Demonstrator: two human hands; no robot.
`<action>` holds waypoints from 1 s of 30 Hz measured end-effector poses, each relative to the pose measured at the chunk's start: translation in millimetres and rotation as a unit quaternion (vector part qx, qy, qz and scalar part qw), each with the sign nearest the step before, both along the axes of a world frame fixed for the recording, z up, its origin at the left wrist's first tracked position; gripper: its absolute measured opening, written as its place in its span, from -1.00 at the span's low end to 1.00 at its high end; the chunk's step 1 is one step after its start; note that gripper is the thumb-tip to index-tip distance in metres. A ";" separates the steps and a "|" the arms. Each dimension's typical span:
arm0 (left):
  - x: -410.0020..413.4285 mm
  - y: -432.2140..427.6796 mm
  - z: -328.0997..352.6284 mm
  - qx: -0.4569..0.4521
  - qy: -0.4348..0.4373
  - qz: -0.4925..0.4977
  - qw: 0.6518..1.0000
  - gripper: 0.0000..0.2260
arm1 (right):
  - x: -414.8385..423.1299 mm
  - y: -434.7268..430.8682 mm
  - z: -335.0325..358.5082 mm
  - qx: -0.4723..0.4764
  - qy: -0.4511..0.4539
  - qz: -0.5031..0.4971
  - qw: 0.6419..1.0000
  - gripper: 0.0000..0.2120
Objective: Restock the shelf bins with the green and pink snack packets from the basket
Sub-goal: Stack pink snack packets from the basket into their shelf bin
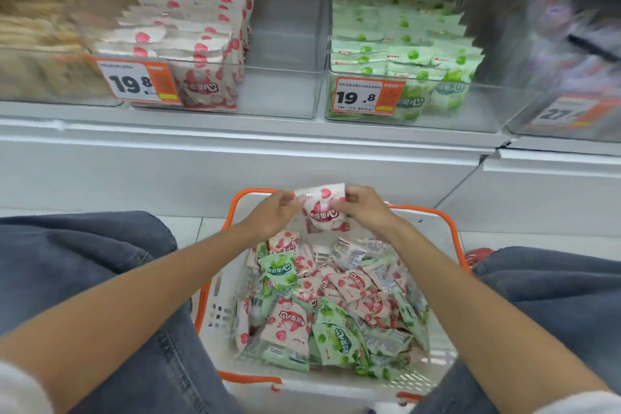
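Both arms outstretched — left hand (pixel 274 212), right hand (pixel 364 208) pinching pink packet (pixel 324 208).

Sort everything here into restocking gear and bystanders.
Job: pink-and-white snack packet pinched by left hand and right hand; white plastic basket with orange rim; loose green and pink packets inside; clear plastic bin of pink packets; clear plastic bin of green packets.
Bystanders: clear bin of brown snacks; clear bin of purple packets.

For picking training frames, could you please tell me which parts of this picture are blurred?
Head view: motion blur smears the pink bin and green bin, worst in the top corners, though one price tag reads; the basket, its packets, the left hand and right hand are sharper.
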State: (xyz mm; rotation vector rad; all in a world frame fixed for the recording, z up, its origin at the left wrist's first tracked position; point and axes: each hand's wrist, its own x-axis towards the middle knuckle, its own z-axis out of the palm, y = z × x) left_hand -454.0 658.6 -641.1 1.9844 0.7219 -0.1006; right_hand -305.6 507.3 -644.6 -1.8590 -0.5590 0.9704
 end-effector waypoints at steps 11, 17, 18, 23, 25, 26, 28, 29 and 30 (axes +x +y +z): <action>45.3 62.1 146.3 0.224 -0.269 0.167 0.922 -0.39 | -5.3 95.3 194.3 0.138 -0.069 0.004 0.988 -0.60; 54.6 142.6 198.7 0.377 -0.258 0.166 0.874 -0.58 | 13.6 172.0 230.5 0.194 -0.105 -0.101 0.970 -0.60; 58.8 163.4 199.0 0.401 -0.224 0.154 0.875 -0.57 | 20.8 185.7 228.0 0.189 -0.107 -0.123 0.968 -0.61; 79.8 243.4 184.9 0.451 -0.007 0.011 0.892 -0.47 | 76.6 258.5 192.6 0.114 -0.061 -0.257 0.958 -0.77; 85.3 260.8 177.2 0.456 0.054 -0.029 0.888 -0.42 | 103.5 283.6 176.2 0.111 -0.030 -0.262 0.958 -0.74; 86.7 265.9 174.6 0.458 0.071 -0.041 0.885 -0.39 | 113.0 294.9 169.1 0.102 -0.039 -0.245 0.963 -0.72; 88.5 271.1 170.5 0.466 0.072 -0.044 0.881 -0.39 | 124.8 314.9 157.2 0.067 -0.086 -0.239 0.965 -0.69; 88.7 271.7 169.0 0.472 0.066 -0.043 0.878 -0.39 | 132.2 324.7 149.6 0.054 -0.102 -0.248 0.962 -0.70; 89.1 271.5 167.8 0.476 0.061 -0.040 0.877 -0.40 | 136.5 334.7 143.5 0.044 -0.117 -0.254 0.959 -0.71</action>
